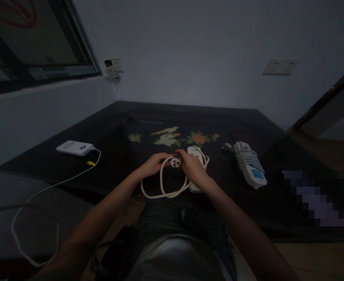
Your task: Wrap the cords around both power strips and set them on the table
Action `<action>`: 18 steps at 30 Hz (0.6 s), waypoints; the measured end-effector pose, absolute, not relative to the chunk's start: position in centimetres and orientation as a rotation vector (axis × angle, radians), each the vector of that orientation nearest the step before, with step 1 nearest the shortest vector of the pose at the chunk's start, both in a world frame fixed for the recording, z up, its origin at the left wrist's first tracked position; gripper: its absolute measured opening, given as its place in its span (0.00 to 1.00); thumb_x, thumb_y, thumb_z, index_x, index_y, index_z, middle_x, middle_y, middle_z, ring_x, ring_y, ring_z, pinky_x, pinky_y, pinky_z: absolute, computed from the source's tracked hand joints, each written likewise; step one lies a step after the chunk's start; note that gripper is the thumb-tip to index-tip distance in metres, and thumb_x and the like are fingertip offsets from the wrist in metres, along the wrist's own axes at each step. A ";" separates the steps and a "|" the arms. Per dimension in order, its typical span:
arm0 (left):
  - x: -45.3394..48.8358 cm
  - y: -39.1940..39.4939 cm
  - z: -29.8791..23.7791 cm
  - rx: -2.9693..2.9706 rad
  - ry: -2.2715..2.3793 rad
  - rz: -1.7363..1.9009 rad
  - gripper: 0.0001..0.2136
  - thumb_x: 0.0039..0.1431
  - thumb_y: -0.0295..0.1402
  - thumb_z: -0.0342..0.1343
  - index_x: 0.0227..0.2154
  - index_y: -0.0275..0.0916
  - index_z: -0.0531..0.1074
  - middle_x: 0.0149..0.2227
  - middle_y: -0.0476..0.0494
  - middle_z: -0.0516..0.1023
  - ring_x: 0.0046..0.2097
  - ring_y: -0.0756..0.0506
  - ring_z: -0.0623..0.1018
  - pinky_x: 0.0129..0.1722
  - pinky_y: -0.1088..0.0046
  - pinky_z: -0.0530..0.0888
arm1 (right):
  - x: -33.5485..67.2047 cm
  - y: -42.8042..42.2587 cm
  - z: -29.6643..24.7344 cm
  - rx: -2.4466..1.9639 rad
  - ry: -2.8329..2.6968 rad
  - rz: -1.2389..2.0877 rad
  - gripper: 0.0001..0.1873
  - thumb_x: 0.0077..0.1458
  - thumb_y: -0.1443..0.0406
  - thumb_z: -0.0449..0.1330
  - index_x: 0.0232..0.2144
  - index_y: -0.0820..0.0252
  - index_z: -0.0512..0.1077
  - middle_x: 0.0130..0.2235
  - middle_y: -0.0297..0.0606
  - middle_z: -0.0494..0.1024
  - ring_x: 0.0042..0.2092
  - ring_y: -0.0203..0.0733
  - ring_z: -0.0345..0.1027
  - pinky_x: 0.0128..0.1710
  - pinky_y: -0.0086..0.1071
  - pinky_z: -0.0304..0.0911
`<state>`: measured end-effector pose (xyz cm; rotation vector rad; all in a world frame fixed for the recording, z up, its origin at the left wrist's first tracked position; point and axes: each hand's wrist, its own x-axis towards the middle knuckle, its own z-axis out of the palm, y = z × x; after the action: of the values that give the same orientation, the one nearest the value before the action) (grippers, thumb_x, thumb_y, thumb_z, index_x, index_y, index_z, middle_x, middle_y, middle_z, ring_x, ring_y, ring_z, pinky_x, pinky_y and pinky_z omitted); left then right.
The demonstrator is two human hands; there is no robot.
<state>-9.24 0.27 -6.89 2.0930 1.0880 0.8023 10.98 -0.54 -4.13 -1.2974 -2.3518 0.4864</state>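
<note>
A white power strip [195, 153] lies on the dark table [148, 128] in front of me, partly under my right hand. Its white cord [161, 187] loops toward the table's near edge. Between my hands is the cord's white plug [175, 162]. My left hand [154, 164] pinches the cord just left of the plug. My right hand [193, 167] has its fingers closed on the plug's right side and rests over the strip.
A second power strip [251, 166] with its cord wound round it lies to the right. A white power bank [75, 148] with a white cable [43, 191] sits at the left. Wall sockets [279, 66] are on the far wall. A painted flower motif [186, 137] decorates the tabletop.
</note>
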 end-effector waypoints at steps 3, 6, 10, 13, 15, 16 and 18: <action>-9.3 0.1 -6.6 2.126 1.107 0.788 0.16 0.60 0.37 0.53 0.49 0.40 0.73 0.42 0.41 0.77 0.43 0.44 0.76 0.45 0.69 0.69 | 10.7 -0.5 -4.0 -1.392 -2.382 0.422 0.23 0.56 0.76 0.48 0.53 0.61 0.64 0.41 0.44 0.78 0.43 0.43 0.72 0.41 0.31 0.60; -9.2 -0.1 -6.5 2.141 1.085 0.815 0.15 0.60 0.38 0.53 0.47 0.39 0.75 0.42 0.41 0.77 0.44 0.44 0.76 0.45 0.70 0.69 | 10.4 -0.4 -4.1 -1.413 -2.440 0.328 0.21 0.57 0.76 0.49 0.51 0.60 0.67 0.41 0.45 0.78 0.44 0.45 0.71 0.41 0.31 0.59; -9.0 -0.3 -6.3 2.156 1.119 0.835 0.13 0.60 0.38 0.54 0.42 0.38 0.76 0.39 0.41 0.77 0.42 0.44 0.76 0.43 0.70 0.69 | 10.2 -0.3 -4.3 -1.433 -2.445 0.295 0.16 0.59 0.74 0.48 0.45 0.61 0.71 0.40 0.49 0.78 0.43 0.48 0.71 0.41 0.33 0.58; -8.9 -0.4 -5.9 2.178 1.176 0.802 0.12 0.60 0.38 0.53 0.42 0.39 0.76 0.39 0.42 0.77 0.42 0.44 0.76 0.43 0.70 0.69 | 10.2 -0.4 -4.3 -1.436 -2.418 0.293 0.15 0.60 0.74 0.48 0.43 0.61 0.72 0.40 0.48 0.78 0.43 0.48 0.70 0.41 0.33 0.58; -8.8 -0.4 -5.8 2.201 1.211 0.776 0.12 0.60 0.38 0.53 0.43 0.41 0.76 0.40 0.42 0.77 0.42 0.44 0.75 0.44 0.70 0.69 | 10.2 -0.5 -4.3 -1.437 -2.394 0.293 0.15 0.60 0.74 0.47 0.43 0.61 0.72 0.41 0.47 0.78 0.44 0.47 0.70 0.41 0.33 0.58; -8.8 -0.5 -5.8 2.206 1.230 0.762 0.12 0.60 0.38 0.53 0.43 0.41 0.76 0.40 0.42 0.77 0.43 0.44 0.75 0.45 0.70 0.69 | 10.3 -0.6 -4.3 -1.438 -2.381 0.293 0.15 0.60 0.74 0.47 0.43 0.61 0.72 0.41 0.46 0.78 0.44 0.46 0.70 0.42 0.32 0.58; -8.9 -0.6 -5.9 2.165 1.284 0.731 0.11 0.59 0.37 0.54 0.41 0.42 0.77 0.40 0.41 0.77 0.44 0.42 0.75 0.46 0.69 0.68 | 10.4 -0.6 -4.3 -1.441 -2.358 0.291 0.15 0.60 0.74 0.48 0.42 0.61 0.71 0.41 0.45 0.78 0.44 0.45 0.70 0.41 0.31 0.57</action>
<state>-8.85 -0.55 -5.91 2.1649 1.2839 0.7305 10.36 -0.62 -4.35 -1.4405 -2.3579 0.2905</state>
